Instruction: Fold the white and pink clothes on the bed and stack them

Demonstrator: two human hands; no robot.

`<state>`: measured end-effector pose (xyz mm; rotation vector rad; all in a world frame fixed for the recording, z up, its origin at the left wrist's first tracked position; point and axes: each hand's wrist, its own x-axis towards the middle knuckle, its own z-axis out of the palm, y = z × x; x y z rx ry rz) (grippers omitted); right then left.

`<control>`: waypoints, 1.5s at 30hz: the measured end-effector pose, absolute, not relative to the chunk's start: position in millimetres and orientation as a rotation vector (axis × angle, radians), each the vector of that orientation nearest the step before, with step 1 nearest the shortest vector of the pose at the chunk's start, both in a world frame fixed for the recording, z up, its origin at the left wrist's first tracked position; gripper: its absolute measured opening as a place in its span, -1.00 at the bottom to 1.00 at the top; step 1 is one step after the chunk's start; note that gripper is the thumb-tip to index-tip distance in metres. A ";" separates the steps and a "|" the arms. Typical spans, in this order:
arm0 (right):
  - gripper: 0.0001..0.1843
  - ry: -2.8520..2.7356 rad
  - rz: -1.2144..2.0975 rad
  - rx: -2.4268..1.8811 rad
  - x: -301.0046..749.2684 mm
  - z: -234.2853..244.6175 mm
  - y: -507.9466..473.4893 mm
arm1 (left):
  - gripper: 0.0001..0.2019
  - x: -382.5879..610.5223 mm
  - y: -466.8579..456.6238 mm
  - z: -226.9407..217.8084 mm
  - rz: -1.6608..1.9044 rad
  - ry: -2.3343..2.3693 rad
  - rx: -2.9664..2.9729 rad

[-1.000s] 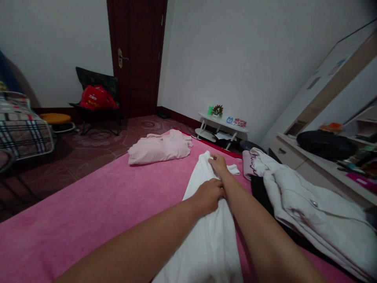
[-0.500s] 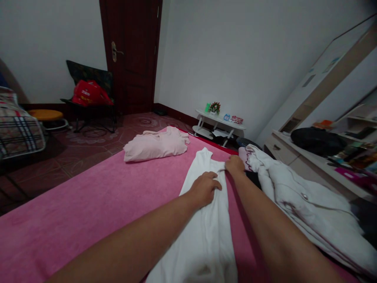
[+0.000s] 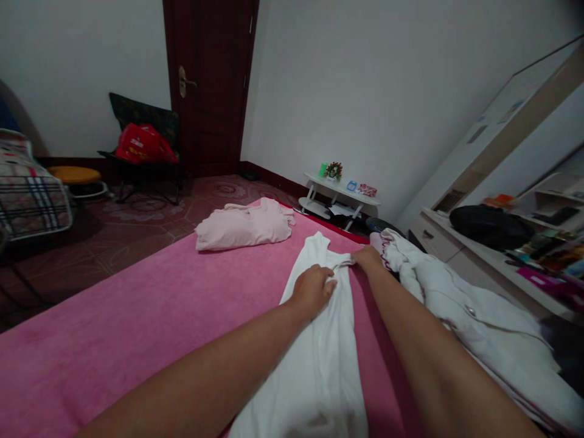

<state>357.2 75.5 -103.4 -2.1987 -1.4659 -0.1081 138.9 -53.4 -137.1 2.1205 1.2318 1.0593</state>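
A long white sleeveless top lies lengthwise on the pink bedcover, its neck end pointing away from me. My left hand rests on the upper part of the top, fingers curled into the cloth beside a small fold. At the top's far right corner, my right hand pinches the strap edge and draws a crease across the neckline. The left strap stands free of both hands. Beyond, toward the bed's far edge, sits a folded pale pink garment.
A heap of white clothes lies along the right side, close to my right forearm. Past the bed are a low white table, a drawer cabinet, and a chair holding a red bag beside the door.
My left hand has shifted slightly left and toward me, its fingers drawn in more. The right hand moved slightly right with the strap edge. The view has turned a little.
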 end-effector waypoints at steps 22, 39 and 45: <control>-0.36 -2.068 0.300 -1.866 306.2 -153.3 12.6 | -0.77 130.9 -41.1 -137.2 1.235 1.377 1.911; -0.85 -1.983 0.329 -1.280 238.5 -89.4 -257.2 | -0.61 117.6 -42.9 -135.3 1.048 1.504 2.058; -0.64 -2.388 0.386 -1.624 198.3 -79.5 -313.8 | -0.70 113.3 -51.7 -132.9 0.843 1.489 2.313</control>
